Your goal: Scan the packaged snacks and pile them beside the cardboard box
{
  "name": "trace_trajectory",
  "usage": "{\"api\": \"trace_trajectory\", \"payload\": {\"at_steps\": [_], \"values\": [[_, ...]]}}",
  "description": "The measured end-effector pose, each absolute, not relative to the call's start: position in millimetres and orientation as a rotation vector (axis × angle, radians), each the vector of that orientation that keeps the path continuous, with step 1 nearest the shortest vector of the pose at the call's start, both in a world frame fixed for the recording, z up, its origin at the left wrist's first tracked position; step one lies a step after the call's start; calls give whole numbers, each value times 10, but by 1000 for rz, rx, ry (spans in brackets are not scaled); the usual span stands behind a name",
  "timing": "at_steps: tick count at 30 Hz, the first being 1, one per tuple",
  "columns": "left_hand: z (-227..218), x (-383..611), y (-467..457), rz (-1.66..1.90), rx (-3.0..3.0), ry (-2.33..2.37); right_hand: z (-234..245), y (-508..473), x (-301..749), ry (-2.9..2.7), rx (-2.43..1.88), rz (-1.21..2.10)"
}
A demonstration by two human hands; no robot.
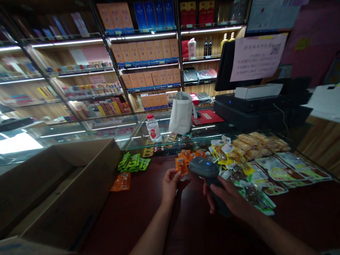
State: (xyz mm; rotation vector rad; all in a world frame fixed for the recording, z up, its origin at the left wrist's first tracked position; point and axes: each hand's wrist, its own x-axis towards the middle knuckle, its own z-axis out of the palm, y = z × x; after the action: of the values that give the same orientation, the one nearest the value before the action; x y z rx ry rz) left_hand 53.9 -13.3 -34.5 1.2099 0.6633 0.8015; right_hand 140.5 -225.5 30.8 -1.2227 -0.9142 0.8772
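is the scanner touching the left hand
Apart. The head view shows a small gap between the scanner in the right hand and the left hand, which holds an orange packet.

A dark wooden counter carries green sachets, orange snack packets and flat printed food packs.

Left hand pinching a small orange snack packet above the dark wooden desk. Right hand wrapped around the grip of a handheld barcode scanner, small blue light showing on top. Just beyond, flat snack packets heaped on the desk; green sachets farther left, beside a cardboard box. Behind, a glass display counter carrying a plastic water bottle and a pale tote bag, then lit shelves of boxed goods.
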Motion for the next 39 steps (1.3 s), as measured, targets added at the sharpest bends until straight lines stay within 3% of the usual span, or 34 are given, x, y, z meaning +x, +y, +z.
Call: {"api": "trace_trajectory", "payload": {"at_steps": [5,13,19,31,39], "values": [[-347,550,-157,783,1163,746,-144,-2111,1349,-857,-1369,759],[-377,553,-177,773,1158,806,-311,-2183,1479,-653,-1299,770],[-383,556,-164,780,1184,787,-295,-2222,1543,-538,-1081,870],[-441,557,-143,796,1429,812,-245,-2202,1466,-688,-1217,864],[-400,578,-216,836,1214,779,-251,-2212,1506,-661,-1211,835]]}}
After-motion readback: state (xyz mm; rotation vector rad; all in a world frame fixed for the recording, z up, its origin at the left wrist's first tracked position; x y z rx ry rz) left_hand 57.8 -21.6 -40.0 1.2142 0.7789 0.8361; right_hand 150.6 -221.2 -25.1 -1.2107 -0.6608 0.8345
